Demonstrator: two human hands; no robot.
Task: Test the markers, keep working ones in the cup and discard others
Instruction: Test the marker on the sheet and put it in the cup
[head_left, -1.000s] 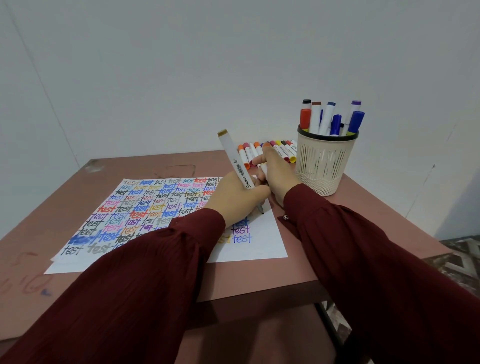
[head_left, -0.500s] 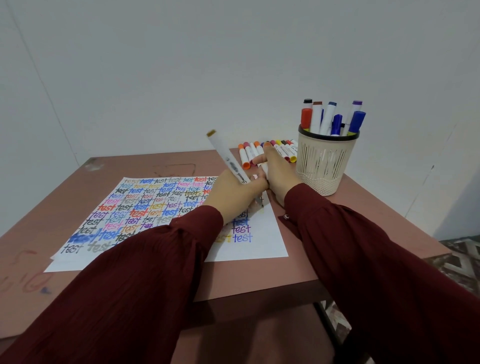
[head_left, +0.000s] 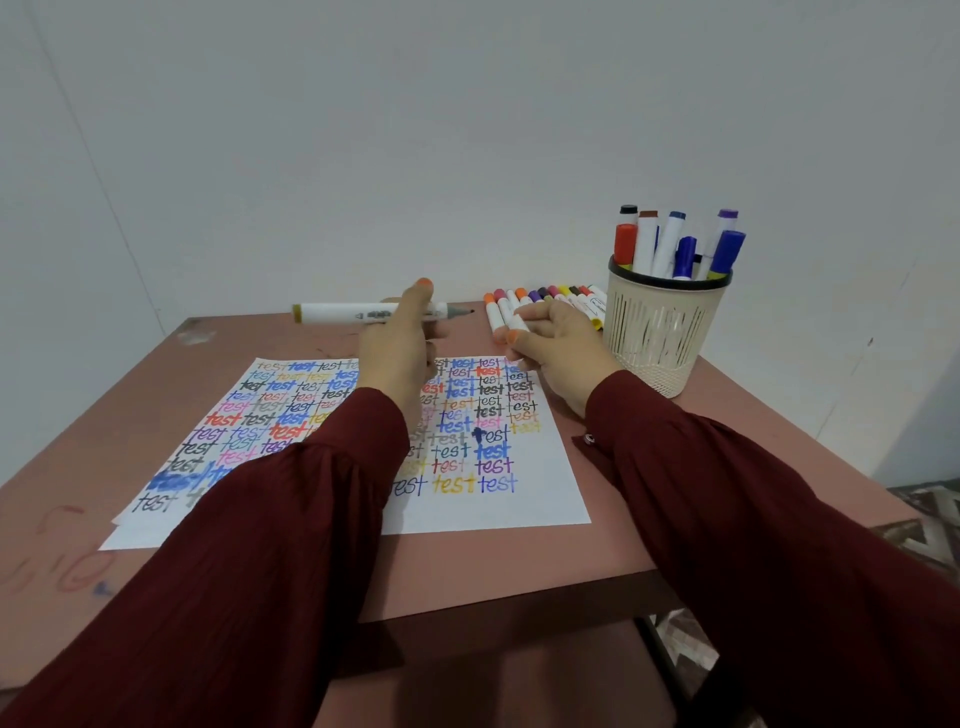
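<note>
White plastic marker (head_left: 371, 313), uncapped, sits level in the pinch of the left hand (head_left: 400, 353), its grey tip pointing right and its olive end left. The right hand (head_left: 558, 345) is close beside it, fingers curled round a small white piece (head_left: 515, 323). Below them lies the paper (head_left: 535, 493), filled with coloured "test" words. Behind the right hand, a row of capped markers (head_left: 545, 299) lies on the brown table (head_left: 649, 519). Just right of them the beige slotted cup (head_left: 660, 332) stands upright, holding several standing markers (head_left: 670, 244), caps up
</note>
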